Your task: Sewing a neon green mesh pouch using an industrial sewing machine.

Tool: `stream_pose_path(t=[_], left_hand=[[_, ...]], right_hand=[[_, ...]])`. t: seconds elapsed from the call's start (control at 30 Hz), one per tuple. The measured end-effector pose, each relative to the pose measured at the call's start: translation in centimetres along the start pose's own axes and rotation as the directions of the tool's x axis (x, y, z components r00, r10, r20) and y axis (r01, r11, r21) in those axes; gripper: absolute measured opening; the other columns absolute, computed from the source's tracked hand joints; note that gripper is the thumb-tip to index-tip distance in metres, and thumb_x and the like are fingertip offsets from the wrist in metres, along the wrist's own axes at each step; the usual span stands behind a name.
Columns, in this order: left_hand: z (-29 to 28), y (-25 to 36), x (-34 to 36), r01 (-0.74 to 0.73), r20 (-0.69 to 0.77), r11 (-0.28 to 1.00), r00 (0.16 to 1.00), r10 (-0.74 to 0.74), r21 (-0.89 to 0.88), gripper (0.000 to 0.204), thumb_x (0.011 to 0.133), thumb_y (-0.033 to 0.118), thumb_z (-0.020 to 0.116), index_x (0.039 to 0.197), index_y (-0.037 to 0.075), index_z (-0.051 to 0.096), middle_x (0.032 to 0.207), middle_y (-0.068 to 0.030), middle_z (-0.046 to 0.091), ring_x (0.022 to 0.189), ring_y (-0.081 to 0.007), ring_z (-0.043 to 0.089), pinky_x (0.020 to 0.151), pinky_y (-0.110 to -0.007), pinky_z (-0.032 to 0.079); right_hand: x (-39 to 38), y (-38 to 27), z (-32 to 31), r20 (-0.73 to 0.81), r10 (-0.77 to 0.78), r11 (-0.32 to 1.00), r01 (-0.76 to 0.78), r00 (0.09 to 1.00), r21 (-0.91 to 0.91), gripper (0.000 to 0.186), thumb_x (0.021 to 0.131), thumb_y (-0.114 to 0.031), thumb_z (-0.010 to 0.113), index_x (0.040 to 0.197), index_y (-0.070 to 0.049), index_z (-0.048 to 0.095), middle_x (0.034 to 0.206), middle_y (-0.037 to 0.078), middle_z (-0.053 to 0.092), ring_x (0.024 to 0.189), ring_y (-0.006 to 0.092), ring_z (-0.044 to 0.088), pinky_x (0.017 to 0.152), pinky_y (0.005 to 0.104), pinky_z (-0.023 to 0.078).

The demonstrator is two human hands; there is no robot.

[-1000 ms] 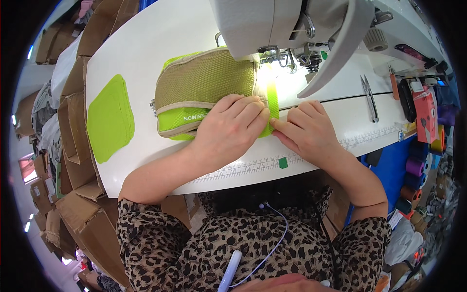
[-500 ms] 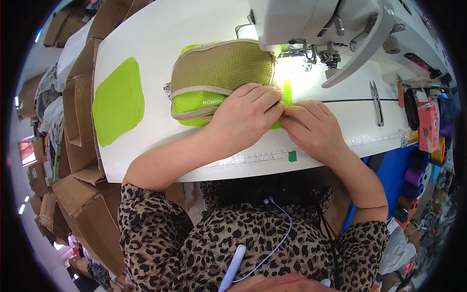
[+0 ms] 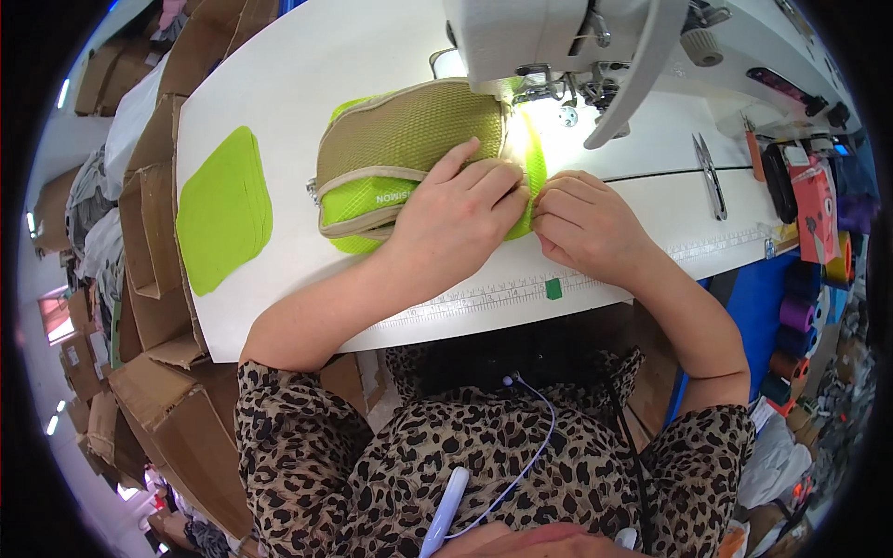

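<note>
A bag (image 3: 409,130) of olive mesh and lime-green fabric, with beige binding, lies on the white sewing table. My left hand (image 3: 465,209) rests over its near right part, one finger raised and the other fingertips closed on the bag's edge. From that edge a narrow lime-green strip (image 3: 535,158) runs up toward the lit needle area of the sewing machine (image 3: 530,42). My right hand (image 3: 591,228) is closed in a pinch on the strip's near end, right beside the left fingertips. Both sets of fingers hide the exact spot where strip and bag meet.
Lime-green fabric pieces (image 3: 223,214) are stacked at the table's left. Thread snips (image 3: 709,177) lie to the right. A ruler tape (image 3: 493,299) with a green marker (image 3: 554,288) follows the front edge. Cardboard boxes (image 3: 167,400) stand left; thread spools (image 3: 791,339) sit right.
The view has shifted slightly. My left hand has lifted one finger off the bag's edge and slid a little. The strip now slants, and my right hand has closed more tightly around its end.
</note>
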State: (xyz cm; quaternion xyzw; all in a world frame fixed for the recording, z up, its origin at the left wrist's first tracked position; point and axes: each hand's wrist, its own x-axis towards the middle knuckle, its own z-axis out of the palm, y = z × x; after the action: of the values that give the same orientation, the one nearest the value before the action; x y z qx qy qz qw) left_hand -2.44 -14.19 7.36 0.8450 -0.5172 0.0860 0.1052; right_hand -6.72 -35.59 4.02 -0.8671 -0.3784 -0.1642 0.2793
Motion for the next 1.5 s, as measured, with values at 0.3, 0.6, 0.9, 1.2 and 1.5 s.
stream_pose_path(t=[0.3,0.6,0.9,1.2,1.5], left_hand=[[-0.9,0.0,0.2,0.085,0.02,0.99,0.996,-0.083,-0.111,0.025,0.08,0.007,0.071,0.105,0.01,0.072,0.113,-0.0029,0.067,0.106,-0.0198,0.065,0.105,-0.043,0.046],[-0.7,0.2,0.2,0.035,-0.025,0.998,0.999,-0.036,-0.052,0.025,0.078,0.011,0.07,0.103,0.009,0.07,0.107,-0.0029,0.063,0.103,-0.0185,0.064,0.102,-0.042,0.047],[0.0,0.6,0.2,0.043,-0.027,0.998,0.999,-0.045,-0.053,0.029,0.079,0.011,0.074,0.108,0.011,0.071,0.113,-0.0036,0.064,0.106,-0.0216,0.064,0.102,-0.043,0.048],[-0.2,0.7,0.1,0.083,-0.021,0.988,0.996,-0.087,-0.128,0.03,0.078,0.011,0.075,0.108,0.009,0.071,0.115,-0.0064,0.062,0.116,-0.0269,0.06,0.101,-0.044,0.048],[-0.3,0.7,-0.1,0.092,-0.027,0.985,0.995,-0.097,-0.149,0.034,0.078,0.013,0.076,0.111,0.009,0.07,0.118,-0.009,0.059,0.124,-0.031,0.056,0.101,-0.045,0.048]], right_hand=[[-0.6,-0.3,0.4,-0.066,-0.028,0.999,0.026,0.997,-0.035,0.01,0.069,-0.008,0.065,0.074,-0.005,0.057,0.084,0.005,0.056,0.086,0.0208,0.06,0.082,0.0335,0.054],[-0.7,-1.1,0.1,-0.105,0.024,0.998,-0.029,0.994,-0.048,0.009,0.071,-0.008,0.067,0.078,-0.007,0.061,0.088,0.002,0.059,0.093,0.0192,0.06,0.097,0.037,0.051],[-1.5,-1.3,-0.4,-0.031,0.098,0.995,-0.099,0.995,-0.032,0.016,0.074,-0.006,0.069,0.09,-0.007,0.068,0.098,0.0,0.064,0.103,0.0184,0.061,0.106,0.0407,0.047],[-1.8,-1.5,-0.8,0.005,0.139,0.99,-0.139,0.99,0.016,0.022,0.074,-0.006,0.071,0.096,-0.007,0.07,0.104,0.002,0.063,0.106,0.021,0.061,0.105,0.0403,0.048],[-1.7,-1.9,-1.9,0.033,0.201,0.978,-0.203,0.979,0.056,0.032,0.072,-0.006,0.075,0.103,-0.007,0.071,0.11,0.007,0.06,0.112,0.0284,0.059,0.1,0.0422,0.05]])
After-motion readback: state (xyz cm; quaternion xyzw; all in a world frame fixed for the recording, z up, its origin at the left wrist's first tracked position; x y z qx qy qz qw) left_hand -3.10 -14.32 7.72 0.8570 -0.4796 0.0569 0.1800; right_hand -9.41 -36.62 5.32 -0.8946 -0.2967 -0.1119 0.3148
